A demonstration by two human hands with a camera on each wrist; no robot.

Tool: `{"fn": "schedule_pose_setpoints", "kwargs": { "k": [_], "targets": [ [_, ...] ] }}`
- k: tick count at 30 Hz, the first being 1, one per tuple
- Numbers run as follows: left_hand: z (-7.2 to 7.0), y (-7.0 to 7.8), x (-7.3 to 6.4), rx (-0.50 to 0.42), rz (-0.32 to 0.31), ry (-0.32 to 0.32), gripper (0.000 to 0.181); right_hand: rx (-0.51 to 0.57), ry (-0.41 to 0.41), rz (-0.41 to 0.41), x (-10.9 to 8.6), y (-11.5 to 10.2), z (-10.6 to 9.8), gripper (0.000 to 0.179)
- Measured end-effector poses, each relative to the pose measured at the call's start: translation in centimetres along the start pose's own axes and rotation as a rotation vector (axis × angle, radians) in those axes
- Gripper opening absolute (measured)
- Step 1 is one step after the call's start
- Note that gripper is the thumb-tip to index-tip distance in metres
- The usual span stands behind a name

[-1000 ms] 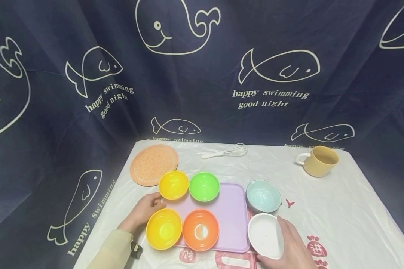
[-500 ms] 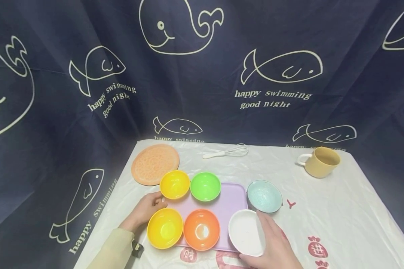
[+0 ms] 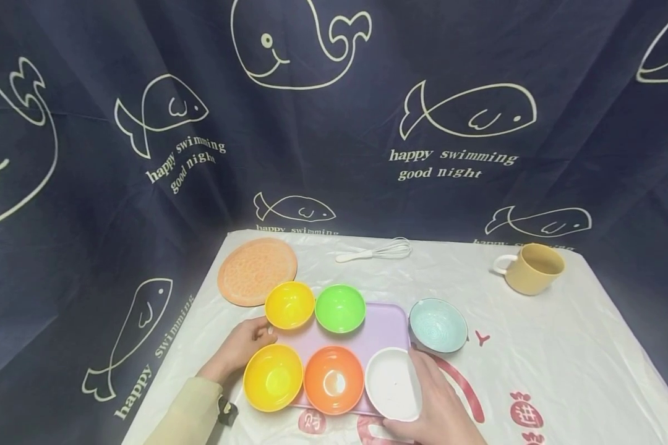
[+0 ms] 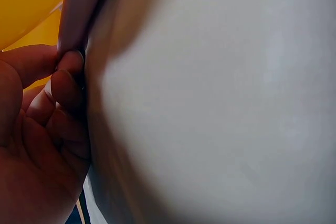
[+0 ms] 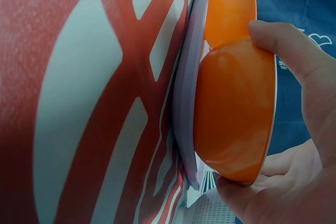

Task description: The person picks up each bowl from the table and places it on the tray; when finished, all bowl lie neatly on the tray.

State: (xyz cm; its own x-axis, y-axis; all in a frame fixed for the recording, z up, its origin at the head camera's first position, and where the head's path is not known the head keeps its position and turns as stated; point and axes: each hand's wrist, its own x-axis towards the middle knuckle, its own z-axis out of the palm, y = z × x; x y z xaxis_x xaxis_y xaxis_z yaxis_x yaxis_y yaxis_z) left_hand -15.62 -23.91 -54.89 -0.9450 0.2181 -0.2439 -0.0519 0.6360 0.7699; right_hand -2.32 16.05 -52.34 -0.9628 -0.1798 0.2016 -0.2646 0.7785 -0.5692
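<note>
My left hand point(image 3: 240, 350) pinches the left edge of the lilac tray point(image 3: 386, 327); in the left wrist view its thumb and fingers close on the tray's edge point(image 4: 79, 17). With my right hand point(image 3: 436, 398) I hold a bowl, white inside point(image 3: 392, 383) and orange outside point(image 5: 233, 108), by its rim and side at the tray's front right corner. The bowl's base is right at the tray surface. Left of it on the tray stand an orange bowl point(image 3: 334, 379) and a yellow bowl point(image 3: 273, 377). Behind them are another yellow bowl point(image 3: 290, 305) and a green bowl point(image 3: 340, 308).
A pale blue bowl point(image 3: 438, 326) stands just right of the tray. At the back are a round orange-brown board point(image 3: 258, 272), a white whisk point(image 3: 375, 250) and a tan mug point(image 3: 530, 269). A white cloth with red prints point(image 3: 534, 346) covers the table; a dark blue curtain hangs behind.
My right hand has carried the white-lined bowl leftward from beside the tray to over its front right corner, beside the orange bowl. The left hand keeps its place at the tray's edge.
</note>
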Motion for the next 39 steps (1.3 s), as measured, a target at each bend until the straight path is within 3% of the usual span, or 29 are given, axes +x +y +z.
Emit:
{"fn": "schedule_pose_setpoints", "kwargs": {
  "k": [12,23,30,39],
  "targets": [
    [0.1,0.1,0.0,-0.001,-0.013,0.008,0.042,0.042,-0.104,0.106,-0.3,-0.2,-0.1,0.136],
    [0.1,-0.1,0.1,-0.007,-0.020,0.004,0.044,0.062,-0.091,0.061,-0.4,-0.1,-0.3,0.145],
    [0.2,-0.1,0.0,-0.012,-0.013,0.008,0.043,0.049,-0.085,0.139,0.0,0.3,-2.8,0.138],
    [0.1,0.0,0.0,-0.012,-0.011,0.004,0.043,-0.034,0.054,0.089,3.3,4.3,-6.6,0.132]
  ]
}}
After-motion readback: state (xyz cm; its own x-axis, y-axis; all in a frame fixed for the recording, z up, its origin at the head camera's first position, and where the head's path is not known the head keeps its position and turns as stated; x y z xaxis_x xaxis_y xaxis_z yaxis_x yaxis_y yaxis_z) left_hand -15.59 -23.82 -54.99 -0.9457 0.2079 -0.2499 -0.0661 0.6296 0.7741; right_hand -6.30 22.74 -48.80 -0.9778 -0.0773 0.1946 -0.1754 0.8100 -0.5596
